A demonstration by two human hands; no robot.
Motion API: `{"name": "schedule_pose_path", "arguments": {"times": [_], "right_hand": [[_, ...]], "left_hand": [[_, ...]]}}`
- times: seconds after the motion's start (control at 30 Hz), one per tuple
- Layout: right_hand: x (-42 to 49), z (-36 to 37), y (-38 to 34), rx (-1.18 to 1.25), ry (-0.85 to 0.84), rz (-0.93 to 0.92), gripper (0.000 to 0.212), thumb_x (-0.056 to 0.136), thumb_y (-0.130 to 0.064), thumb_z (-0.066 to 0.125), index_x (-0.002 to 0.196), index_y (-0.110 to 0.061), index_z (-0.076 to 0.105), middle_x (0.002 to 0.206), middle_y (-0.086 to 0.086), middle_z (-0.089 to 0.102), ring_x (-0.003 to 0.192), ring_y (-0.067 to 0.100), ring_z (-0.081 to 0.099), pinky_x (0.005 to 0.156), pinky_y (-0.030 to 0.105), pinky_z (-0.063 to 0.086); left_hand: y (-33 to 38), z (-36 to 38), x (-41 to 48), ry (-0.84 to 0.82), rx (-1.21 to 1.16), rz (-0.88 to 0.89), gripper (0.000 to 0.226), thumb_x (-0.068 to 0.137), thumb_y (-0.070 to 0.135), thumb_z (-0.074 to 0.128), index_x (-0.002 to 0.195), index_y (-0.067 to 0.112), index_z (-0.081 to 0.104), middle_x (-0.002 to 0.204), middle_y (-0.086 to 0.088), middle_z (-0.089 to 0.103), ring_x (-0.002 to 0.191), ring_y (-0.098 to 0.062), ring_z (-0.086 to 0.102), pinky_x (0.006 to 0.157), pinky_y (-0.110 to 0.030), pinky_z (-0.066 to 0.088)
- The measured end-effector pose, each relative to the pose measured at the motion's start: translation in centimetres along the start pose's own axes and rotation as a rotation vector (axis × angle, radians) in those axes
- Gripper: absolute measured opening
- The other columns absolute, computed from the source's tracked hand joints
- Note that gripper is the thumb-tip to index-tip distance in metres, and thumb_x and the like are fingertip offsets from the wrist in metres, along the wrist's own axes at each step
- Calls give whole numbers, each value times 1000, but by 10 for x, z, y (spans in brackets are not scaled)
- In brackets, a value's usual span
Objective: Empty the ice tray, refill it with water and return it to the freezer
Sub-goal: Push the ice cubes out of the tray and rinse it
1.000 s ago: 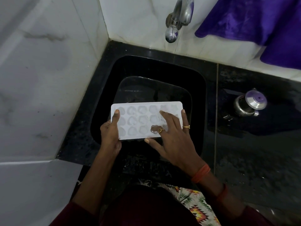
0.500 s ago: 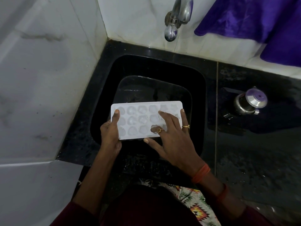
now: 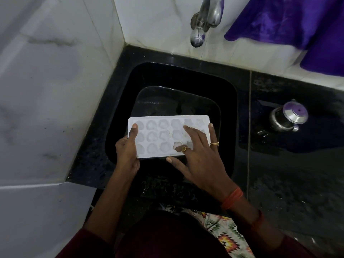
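A white ice tray [image 3: 162, 135] with rows of rounded pockets is held level over the black sink [image 3: 229, 101]. My left hand [image 3: 127, 151] grips its left end, thumb on top. My right hand [image 3: 200, 155] lies spread over the tray's right part, fingers pressing on the pockets, thumb under the near edge. One pocket by my ring finger looks see-through. A clear square container [image 3: 186, 103] sits in the sink under the tray. A steel tap [image 3: 202, 21] hangs above the sink's far side; no water runs from it.
White marble walls close in on the left and back. A black wet counter [image 3: 297, 174] stretches to the right, with a small steel lidded pot [image 3: 287, 116] on it. A purple cloth [image 3: 297, 25] hangs at the top right.
Almost nothing differs; the tray and both hands keep their places, and the view shifts only slightly.
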State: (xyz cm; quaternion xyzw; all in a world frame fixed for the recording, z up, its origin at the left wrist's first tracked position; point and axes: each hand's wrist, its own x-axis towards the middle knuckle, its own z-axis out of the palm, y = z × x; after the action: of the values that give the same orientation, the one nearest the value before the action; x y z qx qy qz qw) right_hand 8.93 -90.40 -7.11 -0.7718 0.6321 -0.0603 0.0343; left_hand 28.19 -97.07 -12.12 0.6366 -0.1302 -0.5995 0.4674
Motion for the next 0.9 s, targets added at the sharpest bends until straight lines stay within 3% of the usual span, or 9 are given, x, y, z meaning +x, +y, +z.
{"name": "schedule_pose_path", "arguments": {"times": [0.6,0.9], "right_hand": [[4,-1,0,-102,-94,-51,60,96,-71,34,115,-30,73,154,14,43,144,27,38,123,59,0],[7,0,8,-97,-17,-59,57,96,-70,39,107,-27,75,151,15,47,142,29,42,122,62,7]], "left_hand": [[-1,-5,6,-5,-7,-5,32,90,40,74,94,8,74,90,-9,79,78,-26,78,55,-34,60],[1,-2,5,7,-30,-27,30,91,37,73,92,7,72,88,-9,79,77,-27,77,54,-35,60]]}}
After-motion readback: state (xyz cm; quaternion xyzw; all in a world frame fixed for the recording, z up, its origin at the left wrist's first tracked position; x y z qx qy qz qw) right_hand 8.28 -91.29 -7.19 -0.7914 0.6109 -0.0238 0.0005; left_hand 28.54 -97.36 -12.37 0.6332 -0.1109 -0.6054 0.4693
